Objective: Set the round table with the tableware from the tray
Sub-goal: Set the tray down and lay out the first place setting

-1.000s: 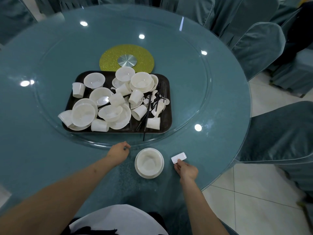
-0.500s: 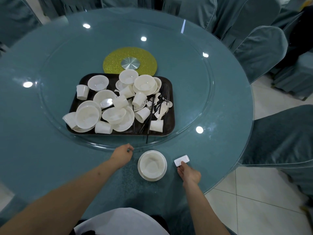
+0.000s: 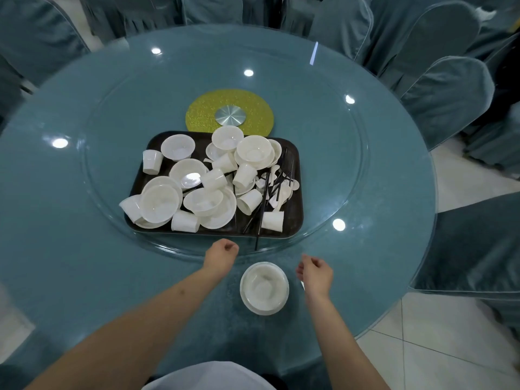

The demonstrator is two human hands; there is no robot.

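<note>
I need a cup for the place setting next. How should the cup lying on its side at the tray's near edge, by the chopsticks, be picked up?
Judging by its pose, take the cup across its side wall from above, thumb and fingers on opposite sides. It lies tipped over with its wall exposed, close to the tray's near rim. The right hand looks nearest; come from the near side, clear of the chopsticks on its left.

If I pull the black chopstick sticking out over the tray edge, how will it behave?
The chopstick looks thin and stiff, so it probably slides out straight. It lies among other sticks beside a cup, so it may drag them along.
</note>
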